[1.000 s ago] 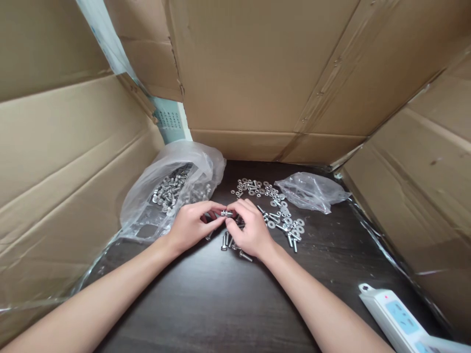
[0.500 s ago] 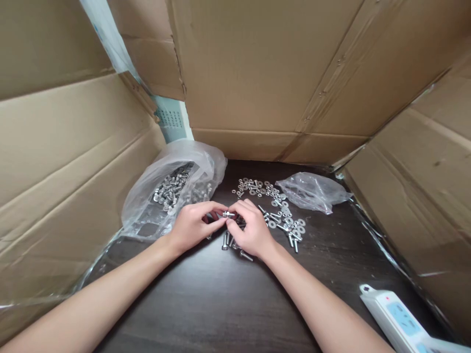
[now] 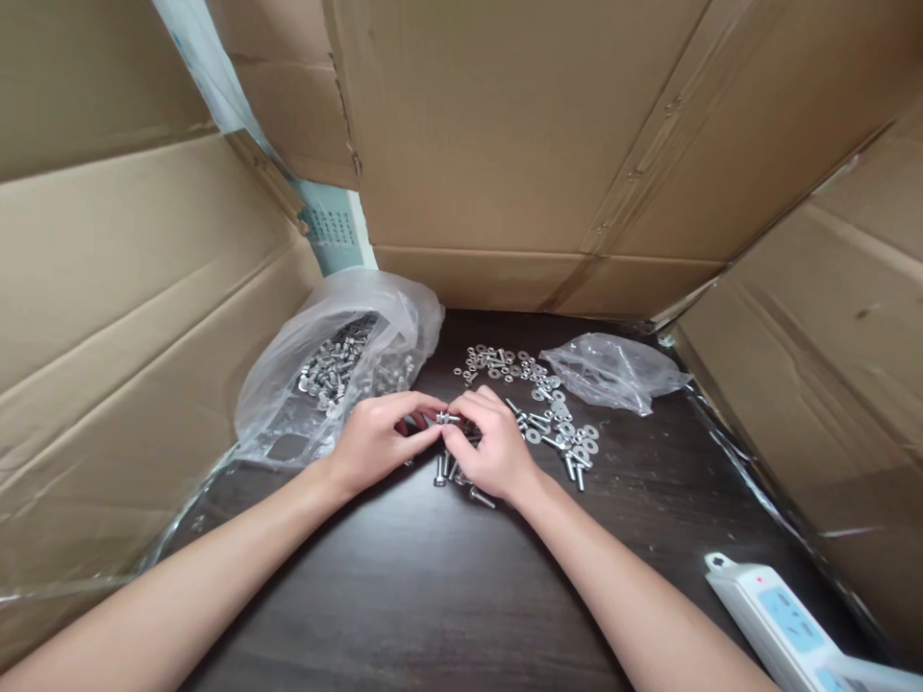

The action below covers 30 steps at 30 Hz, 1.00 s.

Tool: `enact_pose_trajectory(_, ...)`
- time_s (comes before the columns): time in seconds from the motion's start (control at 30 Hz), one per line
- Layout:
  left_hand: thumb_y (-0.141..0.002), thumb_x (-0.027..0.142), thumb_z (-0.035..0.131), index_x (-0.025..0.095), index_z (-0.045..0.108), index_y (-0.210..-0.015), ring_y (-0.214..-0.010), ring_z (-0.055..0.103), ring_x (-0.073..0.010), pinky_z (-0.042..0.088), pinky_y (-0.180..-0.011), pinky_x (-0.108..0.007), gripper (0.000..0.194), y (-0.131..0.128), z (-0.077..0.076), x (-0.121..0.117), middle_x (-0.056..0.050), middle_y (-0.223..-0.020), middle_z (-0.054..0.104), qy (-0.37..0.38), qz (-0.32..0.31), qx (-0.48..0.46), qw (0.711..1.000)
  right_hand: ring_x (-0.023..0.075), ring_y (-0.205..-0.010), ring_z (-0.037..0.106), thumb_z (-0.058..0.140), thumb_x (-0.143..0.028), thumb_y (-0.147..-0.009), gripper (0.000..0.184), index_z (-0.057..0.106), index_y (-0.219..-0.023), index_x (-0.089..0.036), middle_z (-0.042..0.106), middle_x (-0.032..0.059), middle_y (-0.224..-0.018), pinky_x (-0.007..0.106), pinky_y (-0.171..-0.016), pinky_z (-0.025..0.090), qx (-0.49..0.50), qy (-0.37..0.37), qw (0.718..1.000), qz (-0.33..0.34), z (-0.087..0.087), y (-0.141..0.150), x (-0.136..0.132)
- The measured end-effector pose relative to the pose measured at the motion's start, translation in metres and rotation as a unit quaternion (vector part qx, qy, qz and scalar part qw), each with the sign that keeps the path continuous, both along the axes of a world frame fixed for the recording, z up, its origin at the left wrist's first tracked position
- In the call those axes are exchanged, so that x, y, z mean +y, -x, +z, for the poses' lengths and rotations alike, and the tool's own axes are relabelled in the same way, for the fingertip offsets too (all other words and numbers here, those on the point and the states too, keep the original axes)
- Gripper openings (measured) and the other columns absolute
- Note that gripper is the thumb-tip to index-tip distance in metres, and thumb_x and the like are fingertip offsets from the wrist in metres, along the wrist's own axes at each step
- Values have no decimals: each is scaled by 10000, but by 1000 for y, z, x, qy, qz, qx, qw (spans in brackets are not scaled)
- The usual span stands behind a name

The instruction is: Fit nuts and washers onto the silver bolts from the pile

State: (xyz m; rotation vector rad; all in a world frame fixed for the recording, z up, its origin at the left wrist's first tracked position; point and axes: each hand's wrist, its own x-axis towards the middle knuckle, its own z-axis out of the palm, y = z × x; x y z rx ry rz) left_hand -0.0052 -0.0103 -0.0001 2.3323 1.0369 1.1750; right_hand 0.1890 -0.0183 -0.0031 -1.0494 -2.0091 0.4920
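Note:
Between the fingertips of both hands lies a small metal bolt [image 3: 447, 418], held sideways with a nut or washer around it near its left end. My left hand [image 3: 382, 430] pinches its left end between thumb and fingers. From the other side, my right hand [image 3: 490, 437] has its thumb and fingertips closed at the bolt and part of the nut. Loose bolts [image 3: 440, 470] lie on the dark table just beneath and in front of the hands, some hidden by the right hand. Washers [image 3: 532, 436] and more bolts are scattered to the right.
An open clear plastic bag [image 3: 404, 298] full of bolts stands at the left. A crumpled plastic bag [image 3: 612, 370] lies at the back right, near small nuts and washers [image 3: 497, 360]. Cardboard walls [image 3: 505, 125] enclose the table [image 3: 389, 596]. A white power strip [image 3: 779, 615] sits front right.
The hands stay pinched on the bolt in nearly the same place, with only slight finger movement. The whole view has shifted very slightly.

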Motion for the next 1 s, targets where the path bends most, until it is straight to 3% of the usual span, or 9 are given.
enact_pose_trajectory(0.57,-917,210,719,170,749,-1026,-648,709,-99,561,-583,-164,119,-2,3,-2,-10,-870,793,-11,-13,-4,1000,187,-693,427,421,-222,-987,332,373,-659,-229,468,1,-644,348,-693,346,-9,3,1000,16,0,0,2)
enact_pose_trajectory(0.8,-906,224,743,173,750,-1040,-672,718,-107,566,-606,-172,144,-2,4,-1,-5,-851,788,-11,5,-4,1000,212,-833,508,507,-226,-937,81,558,-876,-209,579,34,-833,357,-764,403,26,9,1000,-4,3,-1,-1)
enact_pose_trajectory(1.0,-916,220,726,173,752,-1022,-671,718,-110,564,-594,-179,119,-2,3,-2,-13,-870,792,-4,-2,-3,1000,213,-829,514,496,-198,-928,98,561,-855,-207,593,37,-821,355,-762,415,30,5,1000,5,2,-1,-1)
